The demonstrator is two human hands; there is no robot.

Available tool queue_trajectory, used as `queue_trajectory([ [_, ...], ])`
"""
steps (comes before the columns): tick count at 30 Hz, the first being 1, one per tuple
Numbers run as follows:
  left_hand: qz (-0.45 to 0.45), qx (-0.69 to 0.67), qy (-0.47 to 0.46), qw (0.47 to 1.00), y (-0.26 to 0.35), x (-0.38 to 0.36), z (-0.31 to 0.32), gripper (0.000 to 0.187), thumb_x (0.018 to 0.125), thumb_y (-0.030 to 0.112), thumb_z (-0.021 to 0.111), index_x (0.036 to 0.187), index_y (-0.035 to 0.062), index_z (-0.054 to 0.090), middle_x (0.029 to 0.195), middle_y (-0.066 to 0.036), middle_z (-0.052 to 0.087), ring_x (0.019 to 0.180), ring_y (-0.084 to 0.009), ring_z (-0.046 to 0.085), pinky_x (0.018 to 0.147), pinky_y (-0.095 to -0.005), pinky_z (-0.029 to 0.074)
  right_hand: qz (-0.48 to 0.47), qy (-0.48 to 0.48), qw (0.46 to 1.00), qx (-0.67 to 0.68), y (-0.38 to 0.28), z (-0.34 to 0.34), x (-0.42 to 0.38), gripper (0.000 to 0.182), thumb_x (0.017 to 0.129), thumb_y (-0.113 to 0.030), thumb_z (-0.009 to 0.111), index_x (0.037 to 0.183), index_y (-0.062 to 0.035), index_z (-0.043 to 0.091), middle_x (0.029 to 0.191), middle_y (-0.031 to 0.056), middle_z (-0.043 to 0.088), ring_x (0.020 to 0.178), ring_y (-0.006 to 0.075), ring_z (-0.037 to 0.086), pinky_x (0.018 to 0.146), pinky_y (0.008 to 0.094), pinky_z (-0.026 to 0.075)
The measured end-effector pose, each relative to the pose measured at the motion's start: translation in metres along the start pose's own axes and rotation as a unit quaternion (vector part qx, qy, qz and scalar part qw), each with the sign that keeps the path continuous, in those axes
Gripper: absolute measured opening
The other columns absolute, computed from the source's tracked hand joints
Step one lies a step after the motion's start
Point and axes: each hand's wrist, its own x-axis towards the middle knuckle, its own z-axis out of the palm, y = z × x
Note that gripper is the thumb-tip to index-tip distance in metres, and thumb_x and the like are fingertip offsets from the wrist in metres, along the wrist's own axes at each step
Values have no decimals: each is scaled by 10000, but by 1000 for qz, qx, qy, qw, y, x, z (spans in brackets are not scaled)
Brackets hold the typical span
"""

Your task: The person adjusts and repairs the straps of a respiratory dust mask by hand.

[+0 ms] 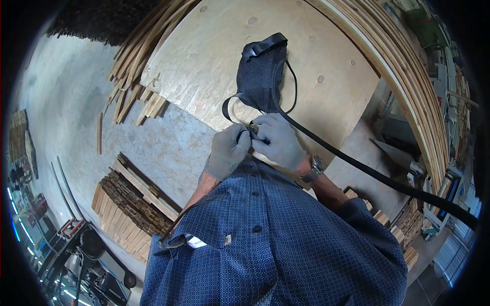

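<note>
In the head view, my left hand [226, 153] and my right hand [280, 143], both in grey gloves, meet in front of my shirt at the near edge of a plywood board [326, 56]. Fingers and thumbs are pinched together around something small and dark, too hidden to name. Just beyond my hands a black mesh pouch [258, 79] lies on the board, with a buckle [250, 53] and a webbing strap [270, 43] at its far end. A looped black strap [227, 108] runs from the pouch's near end toward my fingers. A thick black cord [357, 171] passes beside my right hand.
Long wooden strips [148, 38] line the board's left side, and more strips [403, 76] curve along its right. A stack of short wooden pieces [135, 209] stands at left. A wheeled machine [89, 260] is at lower left.
</note>
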Motion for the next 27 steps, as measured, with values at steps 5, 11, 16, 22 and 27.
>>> queue_trajectory([
  [5,34,13,40,999,-7,2,5,162,942,125,613,915,-21,677,710,-201,674,629,-261,697,592,-374,522,-18,87,996,5,0,12,-7,141,797,-18,709,746,-13,577,1106,149,688,1032,326,622,928,409,463],
  [11,-30,-50,85,995,-25,6,-3,193,941,126,622,993,-40,704,705,-103,682,651,-120,631,604,-309,515,-20,51,996,68,3,4,-25,70,840,20,656,791,19,605,1210,176,661,1119,311,621,938,429,480],
  [16,-38,-101,37,993,-24,12,-21,175,989,103,629,993,-58,696,812,-52,705,742,-109,666,681,-264,539,87,81,968,220,-1,5,-26,54,892,30,624,939,11,643,1242,138,664,1142,271,628,955,389,506],
  [22,-12,-101,-12,995,-29,22,-47,162,973,86,618,968,-54,700,782,-46,699,718,-94,659,660,-261,534,155,54,978,129,8,6,-15,207,954,10,583,1158,1,620,1228,146,669,1071,232,672,913,322,524],
  [27,-3,-93,-38,995,-34,24,-49,155,968,90,631,965,-48,701,774,-45,688,718,-90,645,663,-264,530,73,-18,993,-89,5,11,19,163,958,-108,634,1102,-33,629,1064,192,695,961,332,701,785,405,545],
])
